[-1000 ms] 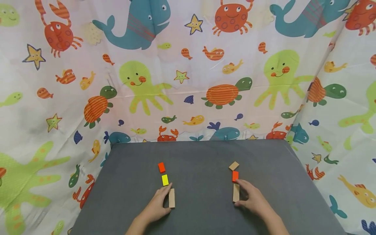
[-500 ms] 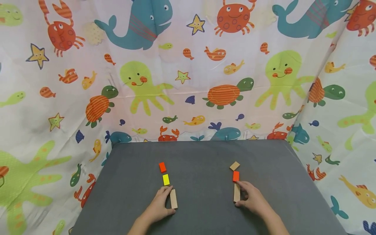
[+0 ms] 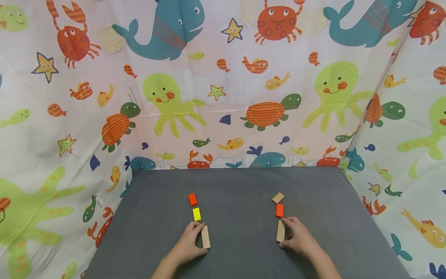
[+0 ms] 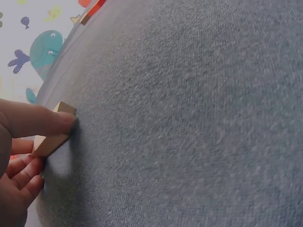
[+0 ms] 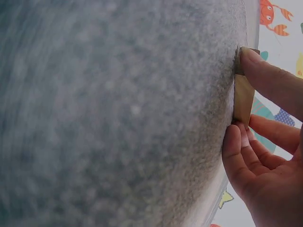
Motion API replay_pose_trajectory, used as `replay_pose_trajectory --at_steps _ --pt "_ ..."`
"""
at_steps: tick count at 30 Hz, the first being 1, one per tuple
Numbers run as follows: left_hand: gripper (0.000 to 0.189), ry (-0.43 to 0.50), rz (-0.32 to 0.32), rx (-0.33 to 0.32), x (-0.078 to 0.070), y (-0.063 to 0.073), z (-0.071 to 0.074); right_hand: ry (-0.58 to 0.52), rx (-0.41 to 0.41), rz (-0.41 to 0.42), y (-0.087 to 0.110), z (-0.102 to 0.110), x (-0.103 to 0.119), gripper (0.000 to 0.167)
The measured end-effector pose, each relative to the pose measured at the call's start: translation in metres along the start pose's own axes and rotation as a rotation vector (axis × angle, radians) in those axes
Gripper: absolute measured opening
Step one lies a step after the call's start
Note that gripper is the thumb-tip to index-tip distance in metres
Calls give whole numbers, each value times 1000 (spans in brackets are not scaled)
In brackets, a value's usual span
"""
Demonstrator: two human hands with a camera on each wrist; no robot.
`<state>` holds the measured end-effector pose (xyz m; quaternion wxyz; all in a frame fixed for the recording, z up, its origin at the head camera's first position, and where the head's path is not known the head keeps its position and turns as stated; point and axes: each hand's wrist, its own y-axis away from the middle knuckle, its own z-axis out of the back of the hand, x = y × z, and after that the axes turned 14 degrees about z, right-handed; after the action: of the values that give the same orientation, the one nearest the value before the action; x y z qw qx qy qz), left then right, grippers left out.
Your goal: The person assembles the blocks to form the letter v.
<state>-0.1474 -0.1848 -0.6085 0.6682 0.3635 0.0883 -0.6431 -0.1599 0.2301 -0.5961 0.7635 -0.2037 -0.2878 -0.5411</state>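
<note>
The left hand [image 3: 187, 243], to the near left of the yellow block [image 3: 196, 214], pinches the left long wooden block [image 3: 205, 237] end to end, thumb at the near end and index finger at the far one. The left orange block [image 3: 192, 199] lies just beyond the yellow block, a thin gap between them. The left long wooden block sits just nearer the person than the yellow block and slightly to its right, its far end leaning left; the index fingertip fills the space between the two.

Across the table [image 3: 240, 217], well to the right of the yellow block and a little farther off, the small plain wooden block [image 3: 278, 198] lies slantwise. The right orange block [image 3: 280, 210] is nearly level with the yellow block; whether it touches the small plain one I cannot tell. The right long wooden block [image 3: 280, 231] lies to the right of the yellow block and nearer the person, pinched by its ends in the right hand [image 3: 299, 238].

The step in hand looks like placing or straightening both long blocks at once, as the near ends of two rows. Whether either is lifted is hard to tell. The next move seems to call for settling each flat and in line, then parting the fingers without nudging the neighbouring blocks.
</note>
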Motion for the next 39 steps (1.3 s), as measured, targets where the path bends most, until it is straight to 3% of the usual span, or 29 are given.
replay_pose_trajectory --at_steps 10,19,26,33,39 --pt "85 26 -13 -65 -3 3 -3 36 -40 26 -1 -1 5 92" --pt "85 31 -21 -68 -7 4 -7 26 -79 65 -1 1 19 89" --pt "85 5 -57 -109 -13 3 -10 51 -120 99 -2 -4 25 89" --pt "86 10 -25 -64 -19 3 -11 54 -112 83 -6 -9 31 87" --pt "86 0 -35 -65 -21 2 -13 40 -97 92 -7 -11 37 86"
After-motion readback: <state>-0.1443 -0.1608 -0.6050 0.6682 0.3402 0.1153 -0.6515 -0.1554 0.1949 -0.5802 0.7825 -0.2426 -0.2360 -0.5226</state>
